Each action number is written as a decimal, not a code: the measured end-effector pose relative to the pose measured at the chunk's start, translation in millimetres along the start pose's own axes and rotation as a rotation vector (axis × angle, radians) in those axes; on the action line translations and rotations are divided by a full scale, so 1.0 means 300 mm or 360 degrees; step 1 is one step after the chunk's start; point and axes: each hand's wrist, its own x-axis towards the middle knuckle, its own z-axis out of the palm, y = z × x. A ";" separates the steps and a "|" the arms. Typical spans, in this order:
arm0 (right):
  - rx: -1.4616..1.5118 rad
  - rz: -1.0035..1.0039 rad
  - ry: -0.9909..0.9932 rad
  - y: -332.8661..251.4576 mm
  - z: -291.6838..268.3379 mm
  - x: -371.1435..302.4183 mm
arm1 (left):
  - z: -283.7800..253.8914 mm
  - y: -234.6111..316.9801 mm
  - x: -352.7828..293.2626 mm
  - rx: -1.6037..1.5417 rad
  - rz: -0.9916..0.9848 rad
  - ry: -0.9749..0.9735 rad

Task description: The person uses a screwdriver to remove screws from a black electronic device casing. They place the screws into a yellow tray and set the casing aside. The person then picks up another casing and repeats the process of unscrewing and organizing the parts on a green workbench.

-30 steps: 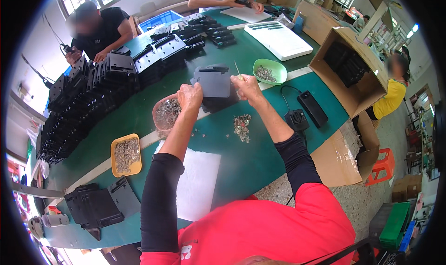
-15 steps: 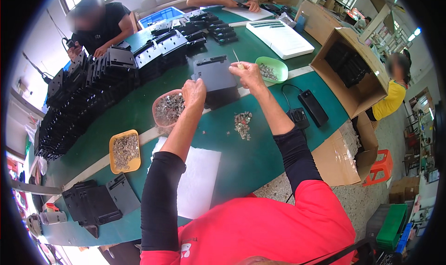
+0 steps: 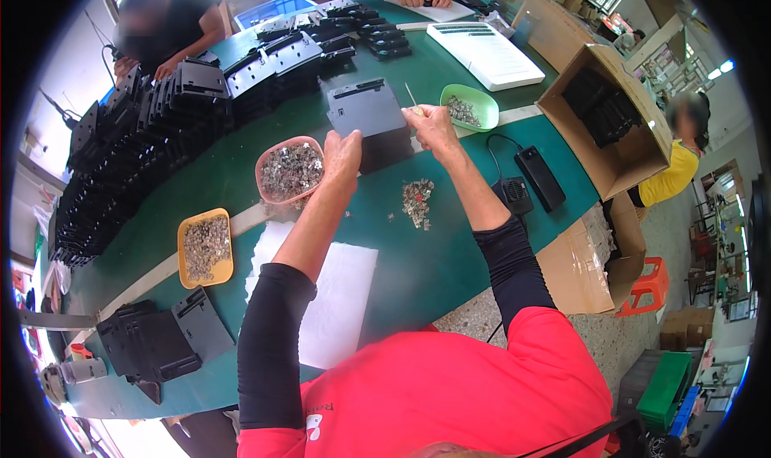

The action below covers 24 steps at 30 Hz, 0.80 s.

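A flat dark grey plastic panel point(image 3: 365, 109) lies on top of a stack in front of me. At its near left edge is my left hand point(image 3: 343, 154), fingers curled in; what they hold, if anything, is hidden. Off the panel's right side, my right hand point(image 3: 434, 129) grips a thin-shafted tool with a pale yellowish handle point(image 3: 418, 111), shaft pointing up and away. Left of my left hand sits a pink bowl point(image 3: 261, 177) of small metal parts. A green bowl point(image 3: 488, 109) with similar parts stands beyond my right hand. Loose metal pieces point(image 3: 417, 203) are heaped between my forearms.
A yellow tray point(image 3: 228, 257) of small parts and white sheets point(image 3: 341, 297) lie nearer left. Long rows of black panels point(image 3: 152, 129) fill the far left. A black adapter point(image 3: 540, 181) and open carton point(image 3: 562, 109) are right. Two people work across the table.
My left hand has drawn back toward the panel's near edge, uncovering more of the pink bowl. My right hand has shifted slightly nearer, still with the tool. The whole view has shifted a little.
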 end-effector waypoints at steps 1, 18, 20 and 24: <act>0.0056 0.0003 0.0014 -0.003 0.005 -0.013 | 0.006 0.001 -0.010 -0.0051 -0.0012 0.0019; 0.0246 -0.0021 0.0021 -0.034 0.020 -0.048 | 0.006 -0.056 0.041 0.0113 0.0615 0.0005; 0.0251 0.0016 0.0057 -0.026 0.017 -0.043 | 0.002 -0.049 0.035 0.0081 0.0537 -0.0067; 0.0214 0.0147 0.0035 -0.036 0.003 -0.020 | -0.002 -0.041 0.058 0.0138 0.0451 -0.0044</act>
